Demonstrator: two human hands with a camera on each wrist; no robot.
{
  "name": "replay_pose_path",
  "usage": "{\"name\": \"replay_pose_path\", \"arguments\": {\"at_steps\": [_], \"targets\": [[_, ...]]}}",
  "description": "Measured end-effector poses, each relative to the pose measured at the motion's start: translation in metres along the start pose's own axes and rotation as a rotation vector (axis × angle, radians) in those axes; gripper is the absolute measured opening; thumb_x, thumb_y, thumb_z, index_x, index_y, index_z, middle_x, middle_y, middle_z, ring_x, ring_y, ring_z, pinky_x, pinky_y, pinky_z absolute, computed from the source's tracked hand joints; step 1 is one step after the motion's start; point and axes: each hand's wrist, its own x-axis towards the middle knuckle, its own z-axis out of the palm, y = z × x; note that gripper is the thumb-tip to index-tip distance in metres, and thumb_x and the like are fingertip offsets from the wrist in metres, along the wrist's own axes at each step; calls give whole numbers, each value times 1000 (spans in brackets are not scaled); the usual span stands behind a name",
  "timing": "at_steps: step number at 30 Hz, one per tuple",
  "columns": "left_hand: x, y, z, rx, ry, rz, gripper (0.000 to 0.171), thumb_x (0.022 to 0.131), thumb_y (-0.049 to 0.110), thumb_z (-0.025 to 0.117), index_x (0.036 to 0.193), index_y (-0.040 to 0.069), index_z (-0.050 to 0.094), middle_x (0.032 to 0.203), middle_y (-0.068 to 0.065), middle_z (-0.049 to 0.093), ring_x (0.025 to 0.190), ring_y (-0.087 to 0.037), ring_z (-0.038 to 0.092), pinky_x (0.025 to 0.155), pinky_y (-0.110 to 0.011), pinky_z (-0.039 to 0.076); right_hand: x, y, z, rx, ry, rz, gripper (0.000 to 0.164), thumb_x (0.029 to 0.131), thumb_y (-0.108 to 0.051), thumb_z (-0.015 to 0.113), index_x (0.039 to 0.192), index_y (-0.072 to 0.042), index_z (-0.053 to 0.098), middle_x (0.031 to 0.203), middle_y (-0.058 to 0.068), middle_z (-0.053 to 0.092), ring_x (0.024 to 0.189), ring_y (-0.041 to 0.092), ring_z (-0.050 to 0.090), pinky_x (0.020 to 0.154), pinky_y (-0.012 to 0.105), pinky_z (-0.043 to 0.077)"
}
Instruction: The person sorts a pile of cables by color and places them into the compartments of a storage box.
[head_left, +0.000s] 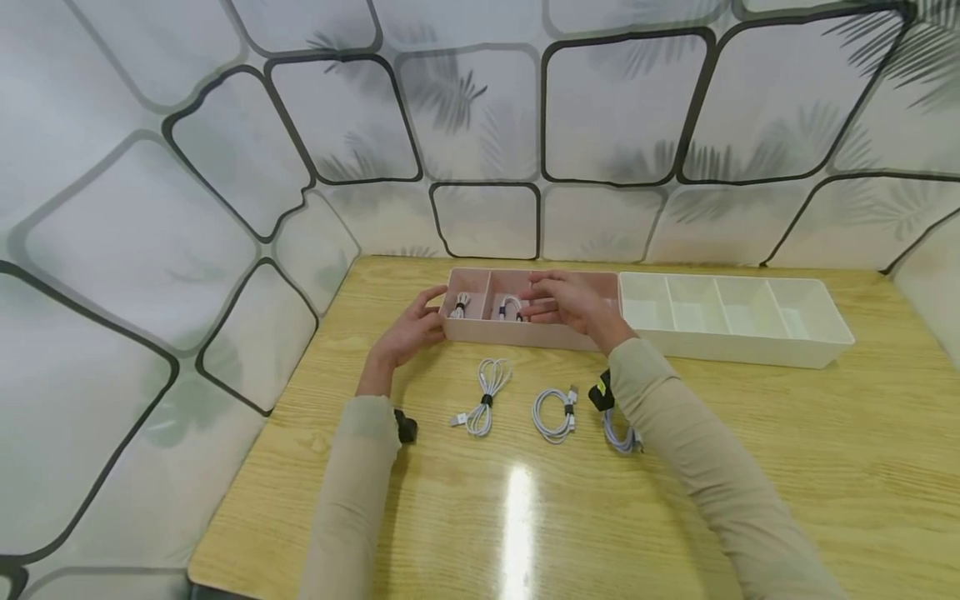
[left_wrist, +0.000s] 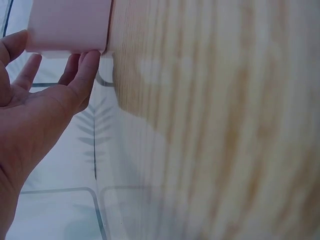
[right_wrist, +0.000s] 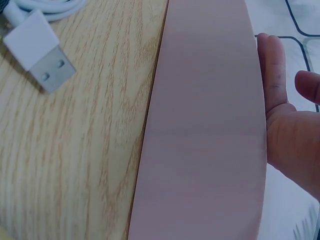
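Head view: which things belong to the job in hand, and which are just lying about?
Likely part of the job:
pink box, left hand touching it, right hand over it
left compartment's cable, next compartment's cable
on the table: left cable, middle cable, right cable

Probably just there:
white box, neither hand on it; role unclear
patterned backdrop

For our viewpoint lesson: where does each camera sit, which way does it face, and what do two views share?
Head: on the head, facing forward and down at the table; sleeves, left hand, right hand show.
Left wrist: worn there, facing the pink box; left hand shows.
Right wrist: worn there, facing the pink box's side; part of right hand shows.
Wrist views share the pink box and table.
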Motion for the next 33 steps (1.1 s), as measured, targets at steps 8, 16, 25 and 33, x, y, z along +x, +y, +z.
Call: {"name": "replay_pose_path", "arguments": {"at_steps": [8,16,25,33], "targets": [[0,1,2,-2,-9,11,61,102,7,42,158,19,22,153,-26,29,131,-39,44,108,-52,39,-12,1,-10,-37,-11,-35,51,106,-12,41,155,-5,30,147,26,45,91,21,72,75,31,59],[-1,1,2,19,-2,19,60,102,8,42,157,20,23,154,-25,28,134,-40,42,107,-53,39,-20,8,-21,-85,-68,-89,50,107,-16,41,156,-7,30,145,26,48,87,21,73,75,34,59],[-3,2,2,0,-8,25,60,102,7,42,158,19,21,154,-27,27,133,-42,42,108,-54,38,-35,15,-29,-100,-96,-101,55,107,-18,43,156,-3,25,144,28,46,88,21,73,78,37,59],[-2,1,2,14,-4,13,60,103,9,41,158,20,21,154,-26,27,134,-40,41,108,-53,38,-52,23,-34,-98,-121,-110,55,105,-14,47,154,-2,26,140,29,49,93,23,72,78,40,59]]}}
